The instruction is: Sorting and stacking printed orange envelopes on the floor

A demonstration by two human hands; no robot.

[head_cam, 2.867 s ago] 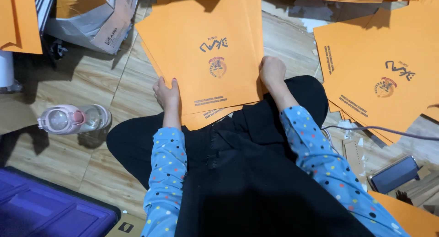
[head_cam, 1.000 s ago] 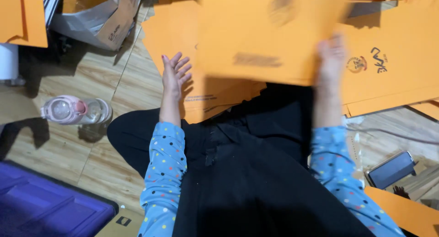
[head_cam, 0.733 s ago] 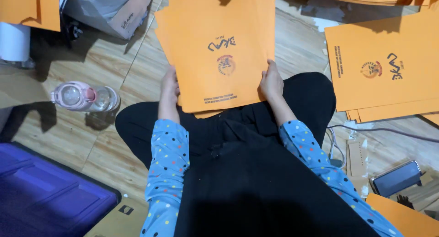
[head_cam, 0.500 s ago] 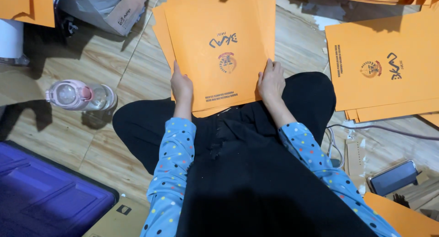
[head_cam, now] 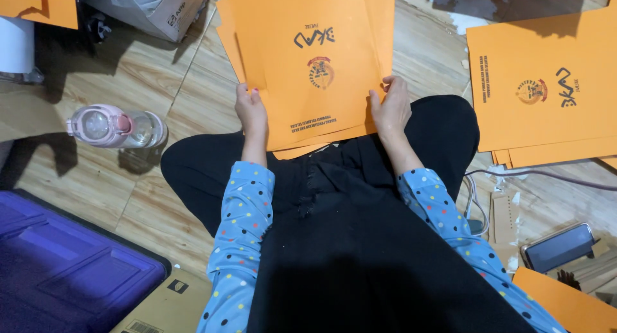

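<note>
— Where do our grips sit right now?

— Our left hand [head_cam: 250, 109] pinches the left edge of the orange folder stack [head_cam: 312, 56] near its lower corner, thumb on top. Our right hand [head_cam: 392, 108] clasps the right edge the same way. Both grips are narrow, closed on the stack.

— How do we judge it will handle?

— Thin card sheets: light, fairly stiff, but smooth, so they would likely fan and slide apart. We think the two side edges near the bottom corners are the best hold.

— And where does it lie from our grips?

— Between them, running towards twelve o'clock over the wooden floor [head_cam: 148, 69], its near edge over our lap. A second orange pile [head_cam: 546, 89] lies at three o'clock, and a water bottle [head_cam: 116, 127] at nine.
</note>
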